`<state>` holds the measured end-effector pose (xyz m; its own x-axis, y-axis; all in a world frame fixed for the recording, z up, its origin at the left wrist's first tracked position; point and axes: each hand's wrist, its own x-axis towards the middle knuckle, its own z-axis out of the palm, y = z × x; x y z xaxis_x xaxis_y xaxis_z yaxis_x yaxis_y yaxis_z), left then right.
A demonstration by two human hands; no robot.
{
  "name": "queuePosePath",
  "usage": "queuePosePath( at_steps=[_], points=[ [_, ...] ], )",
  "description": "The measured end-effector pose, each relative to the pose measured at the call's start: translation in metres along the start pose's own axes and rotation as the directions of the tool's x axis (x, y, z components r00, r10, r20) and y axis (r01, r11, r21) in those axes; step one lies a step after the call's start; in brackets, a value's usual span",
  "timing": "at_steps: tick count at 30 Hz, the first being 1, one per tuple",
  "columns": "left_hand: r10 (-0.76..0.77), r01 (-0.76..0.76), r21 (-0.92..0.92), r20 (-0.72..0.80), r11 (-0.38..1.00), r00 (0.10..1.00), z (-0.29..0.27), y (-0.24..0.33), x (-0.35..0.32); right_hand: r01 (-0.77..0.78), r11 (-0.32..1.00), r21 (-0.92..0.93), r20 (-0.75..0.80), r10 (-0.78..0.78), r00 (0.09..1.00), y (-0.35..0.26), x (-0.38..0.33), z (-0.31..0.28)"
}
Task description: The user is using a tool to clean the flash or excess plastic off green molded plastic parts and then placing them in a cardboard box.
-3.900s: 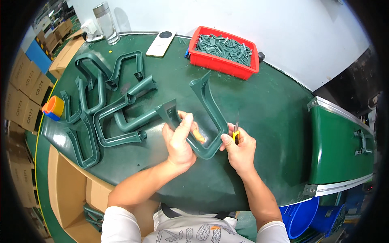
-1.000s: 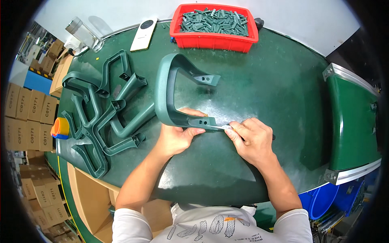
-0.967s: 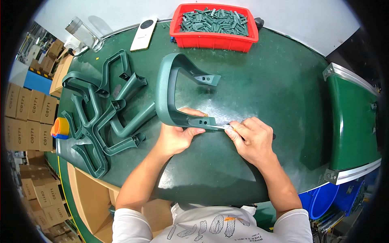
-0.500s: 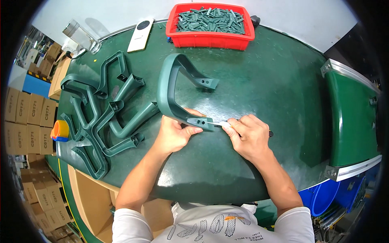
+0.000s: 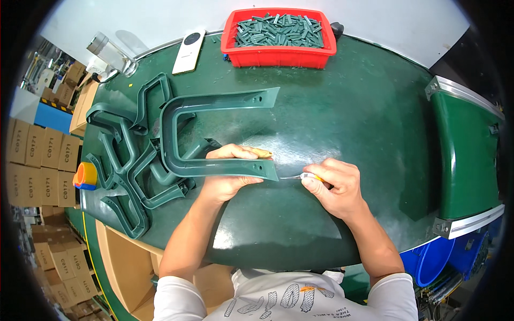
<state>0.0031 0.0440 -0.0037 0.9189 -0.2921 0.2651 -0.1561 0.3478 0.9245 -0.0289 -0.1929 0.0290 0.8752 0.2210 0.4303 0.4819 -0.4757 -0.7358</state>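
My left hand is closed around the near arm of a green U-shaped plastic part, with fingers behind it and the thumb beneath. A tan-yellow wrap shows at a fingertip of that hand. The part lies sideways in the air, its two ends facing right and its bend on the left. My right hand grips a thin-bladed knife with a white and yellow handle, mostly hidden by the fingers. Its blade points left, the tip at or just beside the near end of the part.
Several similar green parts lie heaped on the left of the green table. At the back stand a red bin of small green pieces, a phone and a glass bottle. Tape rolls sit left; a conveyor borders the right.
My left hand has turned the green part, so its far arm now stretches right and its inner side shows. The knife has drawn slightly right and down with my right hand.
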Motion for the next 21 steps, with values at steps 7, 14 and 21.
queuePosePath(
  at_steps=[7,14,21],
  points=[
    [-0.003,0.002,-0.05,-0.008,0.999,1.0,0.0019,0.0021,-0.0018,0.021,0.998,0.058,0.042,-0.023,0.999,-0.0017,-0.0013,0.0022],
    [-0.007,0.008,-0.052,0.013,0.999,1.0,0.0031,0.0018,-0.0013,0.046,0.998,0.051,0.025,-0.047,0.999,-0.0002,-0.0012,0.0041],
    [0.035,-0.03,-0.081,0.063,0.996,0.997,0.0023,0.0013,-0.0011,0.042,0.998,0.051,0.038,-0.044,0.998,0.0008,-0.0018,0.0053]
  ],
)
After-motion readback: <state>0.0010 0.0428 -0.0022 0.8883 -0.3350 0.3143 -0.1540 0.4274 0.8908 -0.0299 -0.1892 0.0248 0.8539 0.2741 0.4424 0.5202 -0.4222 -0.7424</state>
